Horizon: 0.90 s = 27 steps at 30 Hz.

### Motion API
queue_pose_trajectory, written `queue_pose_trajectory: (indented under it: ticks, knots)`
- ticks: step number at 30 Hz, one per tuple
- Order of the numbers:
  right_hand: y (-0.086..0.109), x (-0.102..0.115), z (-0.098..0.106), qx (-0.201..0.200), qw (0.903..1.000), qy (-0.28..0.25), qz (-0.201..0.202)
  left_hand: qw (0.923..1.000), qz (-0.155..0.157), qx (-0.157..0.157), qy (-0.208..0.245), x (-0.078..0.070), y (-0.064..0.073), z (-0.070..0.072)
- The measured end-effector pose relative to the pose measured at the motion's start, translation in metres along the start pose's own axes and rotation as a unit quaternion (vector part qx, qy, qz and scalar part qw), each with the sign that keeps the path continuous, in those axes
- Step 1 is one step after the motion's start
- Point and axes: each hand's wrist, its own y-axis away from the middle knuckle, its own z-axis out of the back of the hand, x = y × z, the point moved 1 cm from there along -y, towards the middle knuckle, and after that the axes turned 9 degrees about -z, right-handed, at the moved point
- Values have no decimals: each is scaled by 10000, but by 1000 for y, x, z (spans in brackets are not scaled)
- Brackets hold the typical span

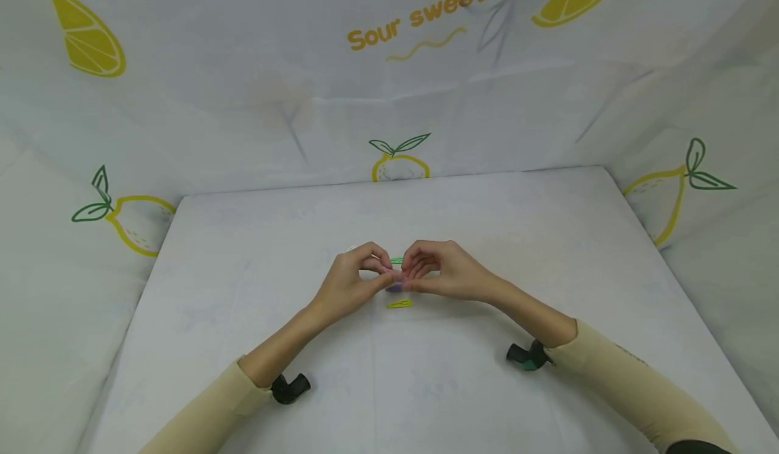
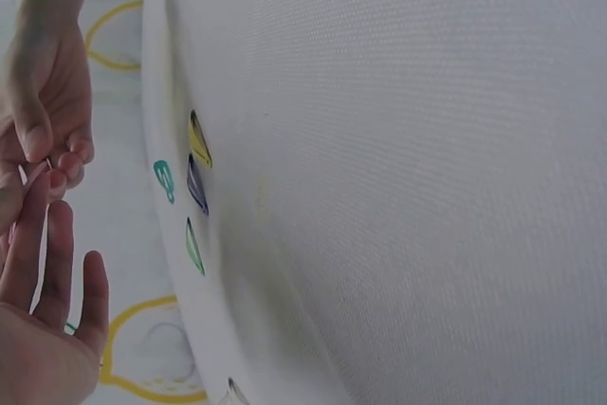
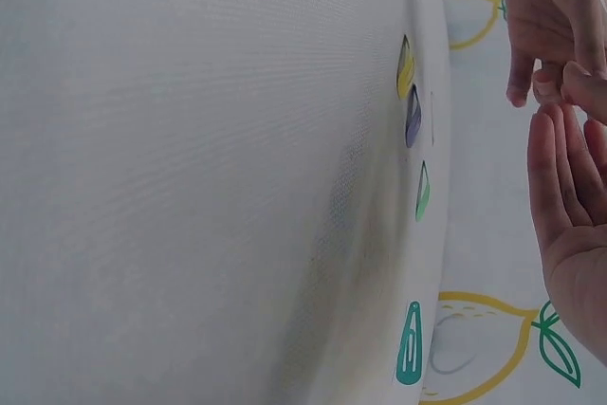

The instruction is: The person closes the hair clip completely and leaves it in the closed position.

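Note:
Above the middle of the table, my left hand [image 1: 349, 278] and right hand [image 1: 450, 275] meet at the fingertips. Between thumb and fingers both pinch a small pink hair clip [image 1: 398, 277], mostly hidden by the fingertips. Just under the hands lies a purple hair clip [image 3: 413, 118], with a yellow hair clip [image 1: 399, 303] on the near side and a green hair clip [image 1: 396, 260] on the far side. A teal hair clip [image 3: 409, 343] rests farther off, hidden behind my right hand in the head view.
A pale hair clip [image 2: 234, 393] lies beyond my left hand. The white table [image 1: 365, 386] is enclosed by a lemon-print cloth [image 1: 243, 102] at the back and sides. Black wrist mounts [image 1: 291, 389] jut from both sleeves, low over the tabletop.

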Motion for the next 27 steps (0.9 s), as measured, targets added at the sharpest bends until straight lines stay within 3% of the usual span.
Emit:
queue_pose_trajectory:
  ticks: [6,15,27]
  knots:
    - [0,-1,0,-96,9998,185,41,9998,87,-64,142,-1,-1,-1]
    - [0,0,1,-367,9971,360,564,9994,176,-119,278,3,-2,-2]
    - [2,-4,11,-630,9952,549,518,9996,276,-27,-80,6,0,0]
